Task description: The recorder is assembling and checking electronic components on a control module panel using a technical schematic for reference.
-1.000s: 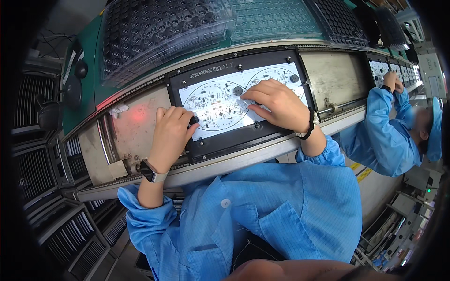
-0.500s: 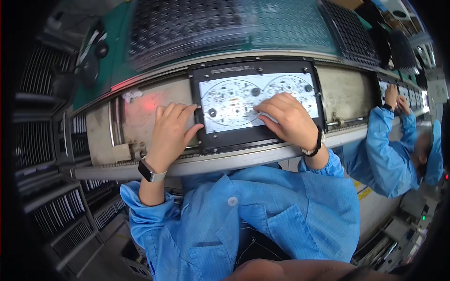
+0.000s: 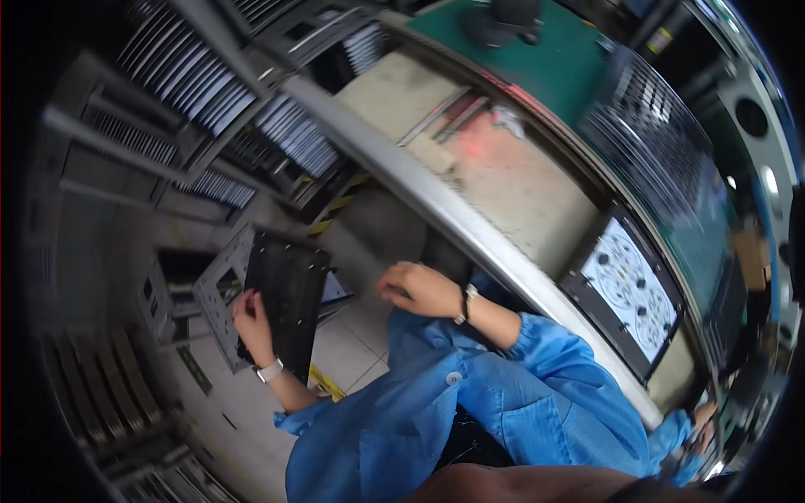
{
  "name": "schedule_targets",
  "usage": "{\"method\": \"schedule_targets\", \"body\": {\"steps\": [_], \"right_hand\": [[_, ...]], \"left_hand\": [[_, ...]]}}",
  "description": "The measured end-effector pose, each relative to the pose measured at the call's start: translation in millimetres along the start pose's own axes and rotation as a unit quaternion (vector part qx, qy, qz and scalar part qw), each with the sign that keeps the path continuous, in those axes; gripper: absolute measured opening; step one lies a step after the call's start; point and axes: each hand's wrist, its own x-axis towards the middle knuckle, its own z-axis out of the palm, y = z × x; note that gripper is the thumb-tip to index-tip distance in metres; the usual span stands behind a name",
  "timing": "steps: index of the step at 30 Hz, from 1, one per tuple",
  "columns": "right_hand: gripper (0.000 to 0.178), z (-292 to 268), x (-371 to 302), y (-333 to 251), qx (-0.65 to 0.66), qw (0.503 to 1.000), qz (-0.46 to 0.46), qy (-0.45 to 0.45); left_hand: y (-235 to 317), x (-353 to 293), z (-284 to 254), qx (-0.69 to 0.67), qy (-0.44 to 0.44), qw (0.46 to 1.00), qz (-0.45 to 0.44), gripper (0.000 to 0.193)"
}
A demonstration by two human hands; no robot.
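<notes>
My left hand (image 3: 253, 325), with a watch on its wrist, is at the left edge of a black fixture plate (image 3: 285, 289). Its fingers are bent and a little apart; whether they touch the plate is unclear. That plate stands tilted against a silver metal frame (image 3: 220, 277) with cut-outs, low on my left. Loosely curled and holding nothing, my right hand (image 3: 422, 289) hangs in the air between the plate and the conveyor rail. On the conveyor to the right lies a black-framed fixture (image 3: 616, 331) carrying white circuit boards (image 3: 633, 289) with round outlines.
A metal conveyor rail (image 3: 470, 222) runs diagonally across the view. Slotted racks (image 3: 189, 71) stand at the upper left, more racks (image 3: 101, 377) at the lower left. Clear trays (image 3: 654, 142) sit on the green bench (image 3: 545, 63). A co-worker's hands (image 3: 704, 423) appear at the lower right.
My view has swung left. Both hands have left the framed boards on the conveyor; the left has gone down to the black plate, the right is drawn back in the air.
</notes>
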Motion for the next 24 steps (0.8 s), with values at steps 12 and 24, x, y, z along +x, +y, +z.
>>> {"method": "schedule_targets", "body": {"steps": [12, 24], "right_hand": [[0.029, 156.6, 198.2, 127.0, -0.068, 0.979, 0.172, -0.081], [0.028, -25.4, 17.9, -40.6, -0.022, 0.991, 0.101, 0.088]], "left_hand": [[-230.3, -232.7, -8.8, -0.178, 0.067, 0.879, -0.438, 0.033], [-104.0, -102.8, -63.9, -0.441, 0.072, 0.853, -0.268, 0.043]]}}
